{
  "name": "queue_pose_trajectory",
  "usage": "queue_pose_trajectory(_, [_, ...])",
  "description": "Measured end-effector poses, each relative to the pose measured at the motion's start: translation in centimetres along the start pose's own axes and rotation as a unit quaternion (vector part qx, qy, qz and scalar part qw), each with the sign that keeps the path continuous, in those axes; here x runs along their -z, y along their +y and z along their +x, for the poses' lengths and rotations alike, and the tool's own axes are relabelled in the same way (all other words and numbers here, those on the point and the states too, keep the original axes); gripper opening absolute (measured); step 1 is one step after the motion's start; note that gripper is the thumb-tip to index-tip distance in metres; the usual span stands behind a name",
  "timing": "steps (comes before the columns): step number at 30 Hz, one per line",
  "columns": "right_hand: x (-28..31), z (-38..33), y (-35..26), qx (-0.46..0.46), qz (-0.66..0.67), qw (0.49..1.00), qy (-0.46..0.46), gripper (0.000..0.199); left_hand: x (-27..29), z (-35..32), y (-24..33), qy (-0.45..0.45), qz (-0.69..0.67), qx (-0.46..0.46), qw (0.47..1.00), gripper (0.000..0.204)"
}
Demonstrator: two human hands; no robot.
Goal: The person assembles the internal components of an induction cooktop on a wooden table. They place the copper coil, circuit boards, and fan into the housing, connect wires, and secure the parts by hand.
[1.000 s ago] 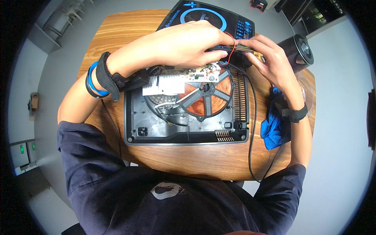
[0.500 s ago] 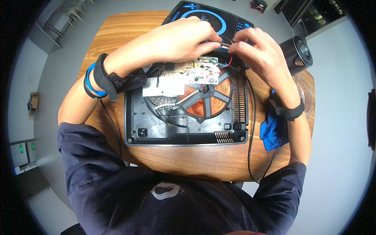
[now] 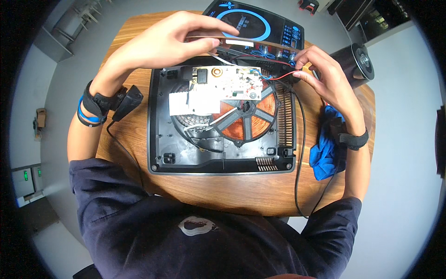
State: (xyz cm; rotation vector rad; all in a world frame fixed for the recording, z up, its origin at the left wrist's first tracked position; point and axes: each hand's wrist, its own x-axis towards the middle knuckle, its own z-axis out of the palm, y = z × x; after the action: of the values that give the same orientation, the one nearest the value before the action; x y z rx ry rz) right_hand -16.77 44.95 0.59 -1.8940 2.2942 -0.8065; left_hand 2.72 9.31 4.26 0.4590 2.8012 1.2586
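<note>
Seen from my head, the thin board [image 3: 267,43] runs left to right at the casing's [image 3: 195,149] far side, right end nearer, my arched left hand [image 3: 169,43] pinching its left end, my curled right hand's [image 3: 325,74] hold beside the red wire [image 3: 284,76] unclear.

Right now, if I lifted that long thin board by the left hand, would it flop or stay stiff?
Probably stiff: the board runs nearly straight out from the left hand. It's likely light, since its edge looks so thin. It might snag if tugged, because a red wire and others run close by.
</note>
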Motion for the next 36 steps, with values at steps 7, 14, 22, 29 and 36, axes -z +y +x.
queue_pose_trajectory(7, [-1.1, -0.4, 0.5, -0.052, -0.001, 0.996, -0.072, 0.019, 0.4, -2.9, 0.1, 0.165, -0.276, 0.088, 0.943, 0.039])
queue_pose_trajectory(14, [-2.2, -0.9, 1.4, -0.051, 0.016, 0.996, -0.078, 0.019, 0.5, -7.8, 1.4, 0.123, -0.355, 0.058, 0.925, 0.07])
queue_pose_trajectory(22, [-1.7, -1.6, 1.4, -0.02, 0.009, 0.992, -0.121, 0.024, -0.8, -12.7, 3.9, -0.002, -0.356, 0.215, 0.909, 0.079])
queue_pose_trajectory(29, [0.0, -6.4, -2.1, -0.094, -0.044, 0.99, -0.1, 0.046, 1.2, -13.4, 2.6, -0.067, -0.234, 0.392, 0.887, 0.054])
queue_pose_trajectory(36, [1.3, -12.1, -4.2, -0.111, -0.027, 0.983, -0.141, 0.037, 2.7, -12.0, 1.8, -0.117, -0.127, 0.464, 0.869, 0.027])
